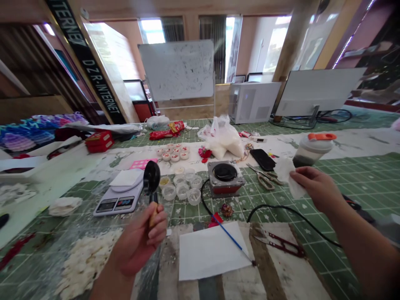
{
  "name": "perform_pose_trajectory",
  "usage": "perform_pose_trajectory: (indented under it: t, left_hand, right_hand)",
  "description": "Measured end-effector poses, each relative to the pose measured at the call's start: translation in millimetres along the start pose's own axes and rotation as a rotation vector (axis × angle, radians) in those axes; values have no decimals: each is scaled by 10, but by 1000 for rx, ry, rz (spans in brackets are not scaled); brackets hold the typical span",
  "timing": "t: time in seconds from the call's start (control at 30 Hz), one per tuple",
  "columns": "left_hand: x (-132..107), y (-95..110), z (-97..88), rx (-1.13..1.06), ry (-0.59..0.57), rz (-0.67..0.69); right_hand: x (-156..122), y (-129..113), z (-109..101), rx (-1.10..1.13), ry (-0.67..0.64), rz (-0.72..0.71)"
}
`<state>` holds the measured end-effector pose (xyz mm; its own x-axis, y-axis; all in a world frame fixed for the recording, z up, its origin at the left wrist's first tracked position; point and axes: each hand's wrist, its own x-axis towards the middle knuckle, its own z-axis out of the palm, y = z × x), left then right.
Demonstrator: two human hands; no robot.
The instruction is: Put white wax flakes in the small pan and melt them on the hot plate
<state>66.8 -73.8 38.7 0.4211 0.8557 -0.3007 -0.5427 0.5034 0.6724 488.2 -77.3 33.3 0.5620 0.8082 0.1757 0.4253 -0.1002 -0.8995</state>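
My left hand (pixel 145 237) is closed round the wooden handle of a black ladle (pixel 152 177), held upright above the table with its bowl at the top. Between the thumb and fingers of my right hand (pixel 315 187) hangs a crumpled white tissue (pixel 289 177). Beyond the ladle stand several small clear cups (pixel 182 191), one with yellowish contents. A small electric hot plate (pixel 225 177) with a black round top sits between my hands. Left of the ladle is a white kitchen scale (pixel 120 193) with a white sheet on its pan.
White paper (pixel 212 252) with a blue thin brush (pixel 231 237) lies in front, beside thread snips (pixel 281 243). Scissors (pixel 265 181), a phone (pixel 262 159) and a shaker bottle (pixel 312 151) are at right. A bag of white material (pixel 223 139) stands behind the hot plate. A black cable (pixel 293 210) crosses the mat.
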Motion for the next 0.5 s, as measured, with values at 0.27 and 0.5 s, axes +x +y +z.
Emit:
perform_pose_trajectory:
  t: [0.27,0.5]
  left_hand:
    - [-116,-677,208,-395,-295,-194]
    - [-133,-853,319,-246,-366,-362]
  right_hand:
    - [-761,-710,756,67,-121,-457]
    - [-943,-1014,1278,96,-258,-838]
